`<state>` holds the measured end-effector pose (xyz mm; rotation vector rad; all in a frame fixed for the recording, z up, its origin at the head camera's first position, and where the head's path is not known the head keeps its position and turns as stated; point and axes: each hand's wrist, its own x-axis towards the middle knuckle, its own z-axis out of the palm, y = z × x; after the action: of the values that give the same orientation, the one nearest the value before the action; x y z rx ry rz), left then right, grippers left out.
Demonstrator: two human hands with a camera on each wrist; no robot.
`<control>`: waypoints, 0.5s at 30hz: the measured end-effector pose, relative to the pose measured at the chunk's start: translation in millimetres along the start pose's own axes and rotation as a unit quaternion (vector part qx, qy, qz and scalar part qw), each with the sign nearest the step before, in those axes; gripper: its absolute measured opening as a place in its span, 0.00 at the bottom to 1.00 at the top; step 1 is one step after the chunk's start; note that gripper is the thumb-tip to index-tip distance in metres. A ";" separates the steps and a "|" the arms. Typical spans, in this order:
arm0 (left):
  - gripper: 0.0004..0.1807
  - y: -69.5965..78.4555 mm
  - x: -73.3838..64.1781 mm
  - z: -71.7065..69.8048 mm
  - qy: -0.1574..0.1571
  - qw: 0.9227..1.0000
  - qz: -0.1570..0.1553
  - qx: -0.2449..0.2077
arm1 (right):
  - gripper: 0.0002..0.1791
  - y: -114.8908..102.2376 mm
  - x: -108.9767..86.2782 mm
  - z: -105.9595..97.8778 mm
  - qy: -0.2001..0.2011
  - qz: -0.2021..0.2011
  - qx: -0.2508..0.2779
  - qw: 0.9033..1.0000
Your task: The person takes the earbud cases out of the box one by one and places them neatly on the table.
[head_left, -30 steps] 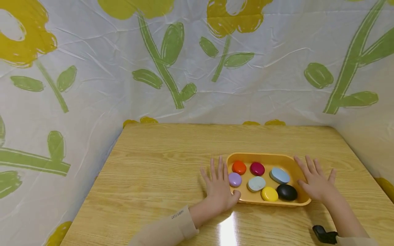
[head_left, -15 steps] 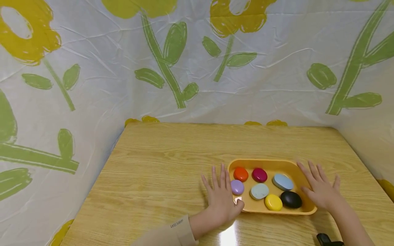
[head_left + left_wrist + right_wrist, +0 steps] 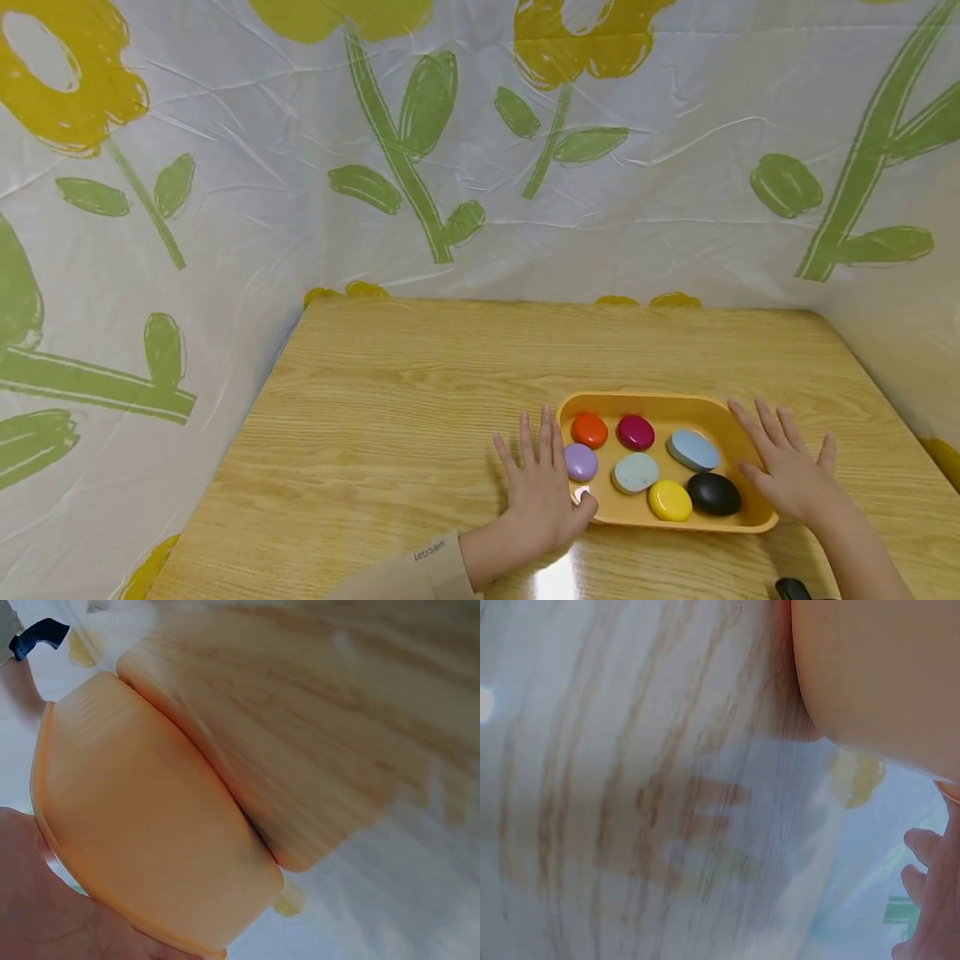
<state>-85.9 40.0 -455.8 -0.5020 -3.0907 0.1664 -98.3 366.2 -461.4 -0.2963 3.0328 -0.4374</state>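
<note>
An orange-yellow plastic tray (image 3: 622, 507) with rounded corners lies on the wooden table in the head view. My left hand (image 3: 536, 504) rests against its left end, fingers straight and spread, thumb at the near left corner. At the right end my right hand (image 3: 791, 479) touches the rim, its fingers also straight. Inside lie several smooth pebble-like pieces: orange-red (image 3: 589, 430), crimson (image 3: 636, 432), lilac (image 3: 581, 462), pale speckled grey-green (image 3: 636, 473), light blue (image 3: 693, 450), yellow (image 3: 670, 501) and black (image 3: 714, 494). The tray's outer wall (image 3: 150, 802) fills much of the left wrist view.
The wooden table (image 3: 390, 400) stretches left of and behind the tray. A white cloth (image 3: 600, 242) with printed flowers hangs behind and at both sides. Part of a black object (image 3: 792, 589) shows beside my right forearm.
The tray has slid nearer to me and slightly right, with both hands moving along at its ends. The pebble-like pieces keep their places inside it.
</note>
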 end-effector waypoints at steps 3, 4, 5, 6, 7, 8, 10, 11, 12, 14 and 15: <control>0.48 -0.1 0.7 0.0 -0.003 1.000 0.002 -0.007 | 0.44 -0.1 -0.4 -0.2 -0.001 0.001 0.000 1.000; 0.48 -0.5 1.1 -0.4 -0.005 1.000 0.004 -0.007 | 0.44 -0.3 -0.5 -0.2 -0.002 0.002 -0.001 1.000; 0.48 -1.0 1.7 -1.1 -0.008 1.000 0.007 -0.008 | 0.44 -0.4 -0.5 -0.3 -0.003 0.002 0.000 1.000; 0.48 -1.8 2.6 -2.0 -0.008 1.000 0.009 -0.008 | 0.44 -0.7 -0.5 -0.5 -0.004 0.002 0.001 1.000; 0.48 -2.8 4.5 -3.0 -0.004 1.000 0.014 -0.007 | 0.44 -1.0 -0.5 -0.5 -0.005 0.002 0.001 1.000; 0.48 -4.3 7.0 -4.3 0.003 1.000 0.023 -0.009 | 0.44 -1.3 -0.3 -0.7 -0.006 0.002 0.002 1.000; 0.47 -8.0 14.9 -7.6 0.030 0.998 0.050 -0.015 | 0.44 -2.1 -0.2 -1.1 -0.007 0.003 0.003 1.000; 0.46 -10.2 20.1 -9.7 0.046 0.996 0.070 -0.012 | 0.44 -2.3 -0.2 -1.2 -0.007 0.003 0.003 1.000; 0.44 -12.5 26.4 -11.0 0.069 0.993 0.095 -0.012 | 0.44 -2.4 -0.1 -1.3 -0.007 0.003 0.003 1.000; 0.40 -16.6 40.0 -13.7 0.117 0.981 0.152 -0.007 | 0.44 -2.4 -0.3 -1.5 -0.009 0.005 0.003 1.000; 0.38 -18.1 46.6 -15.1 0.133 0.974 0.183 0.002 | 0.44 -2.1 -0.2 -1.7 -0.010 0.005 0.002 1.000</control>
<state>-135.5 39.2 -439.3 -1.0018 -2.7112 0.0952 -97.9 364.7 -459.1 -0.2831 3.0114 -0.4381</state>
